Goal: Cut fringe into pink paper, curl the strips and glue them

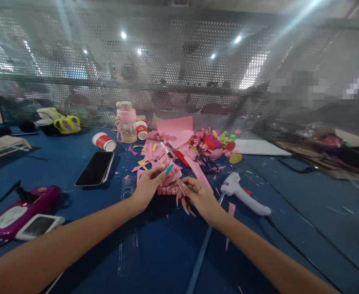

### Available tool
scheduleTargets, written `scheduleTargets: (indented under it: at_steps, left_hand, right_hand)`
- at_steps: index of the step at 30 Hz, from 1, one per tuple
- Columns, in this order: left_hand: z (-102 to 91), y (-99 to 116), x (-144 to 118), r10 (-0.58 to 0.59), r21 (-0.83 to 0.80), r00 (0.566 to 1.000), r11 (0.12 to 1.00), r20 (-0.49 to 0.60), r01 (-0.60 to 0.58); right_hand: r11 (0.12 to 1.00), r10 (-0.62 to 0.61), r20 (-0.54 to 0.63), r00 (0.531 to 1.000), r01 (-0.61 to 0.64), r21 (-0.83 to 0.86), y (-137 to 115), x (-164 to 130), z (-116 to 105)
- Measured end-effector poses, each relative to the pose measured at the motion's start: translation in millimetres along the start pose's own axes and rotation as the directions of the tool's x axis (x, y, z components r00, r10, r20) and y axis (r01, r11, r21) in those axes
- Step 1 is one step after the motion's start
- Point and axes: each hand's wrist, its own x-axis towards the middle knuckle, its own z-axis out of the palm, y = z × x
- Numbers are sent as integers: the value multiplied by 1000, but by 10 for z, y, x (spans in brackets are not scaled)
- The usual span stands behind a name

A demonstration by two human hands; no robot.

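Hands (173,190) apparently on pink paper (167,183)

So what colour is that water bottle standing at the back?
Pink, with a clear body: the water bottle, seen from the head camera.

Matt pink paper (167,179), glossy phone (95,168)

A small pink paper piece (167,183), fringed along its lower edge, sits at the table's centre, pinched at nine o'clock and three o'clock between both hands.
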Motion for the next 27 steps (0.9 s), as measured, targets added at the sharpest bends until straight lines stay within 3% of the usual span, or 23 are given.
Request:
scheduleTargets:
  at_steps: [6,13,27]
  left_hand:
    - [9,-29,-25,-108,-76,972,989,210,126]
    - [10,-22,-29,-169,-93,972,978,161,186]
    - [17,-27,-26,-135,-74,972,986,191,152]
  right_hand:
    - [999,31,-19,999,-31,10,-33,-18,9]
    - [999,31,21,999,-30,-26,-22,-15,15]
    - [994,60,20,998,-58,-93,-49,-22,39]
